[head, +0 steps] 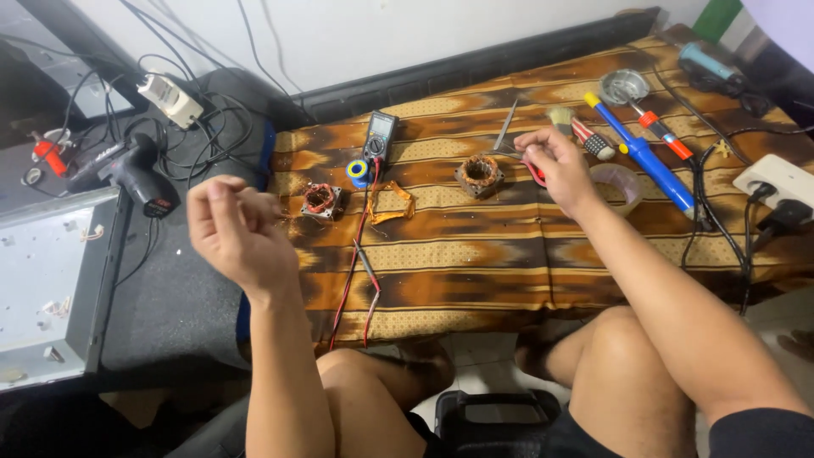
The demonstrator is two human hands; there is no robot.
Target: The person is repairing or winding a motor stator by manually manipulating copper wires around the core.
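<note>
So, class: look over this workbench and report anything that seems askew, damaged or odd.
A loose tangle of copper wire lies on the striped cloth, unwound beside the small stator. The multimeter probe leads trail off the cloth's front edge. The right hand holds scissors.

On your striped cloth (475,254): two wound coils (321,200) (478,173), one multimeter (380,134) with two probes (369,270), one scissors (519,153), one brush (579,131), two tape rolls (357,170) (621,185), one soldering iron (646,159). Beside it: one drill (127,172), one metal tray (51,284).
</note>
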